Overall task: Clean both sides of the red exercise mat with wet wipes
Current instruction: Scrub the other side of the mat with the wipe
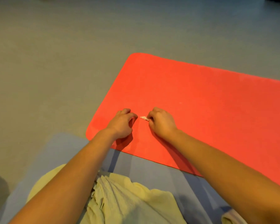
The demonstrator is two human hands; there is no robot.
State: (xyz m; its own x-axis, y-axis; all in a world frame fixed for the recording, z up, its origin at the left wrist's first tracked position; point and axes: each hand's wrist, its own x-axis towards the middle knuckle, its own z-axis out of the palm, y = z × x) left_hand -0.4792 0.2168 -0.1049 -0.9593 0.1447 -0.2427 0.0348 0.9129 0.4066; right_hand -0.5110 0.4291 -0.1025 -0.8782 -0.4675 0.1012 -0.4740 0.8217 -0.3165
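Mat (200, 102) lies flat, centre-right of frame. Right hand (162, 122) pinches a tiny wipe (144, 118) on it; left hand (122, 122) rests beside, fingers curled, empty. So little wipe may slip out or miss patches.

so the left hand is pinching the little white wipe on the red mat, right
Not quite. The right hand pinches the wipe on the red mat. The left hand sits on the mat beside the wipe, fingers curled, with a small gap to it, and holds nothing. The head view shows this.
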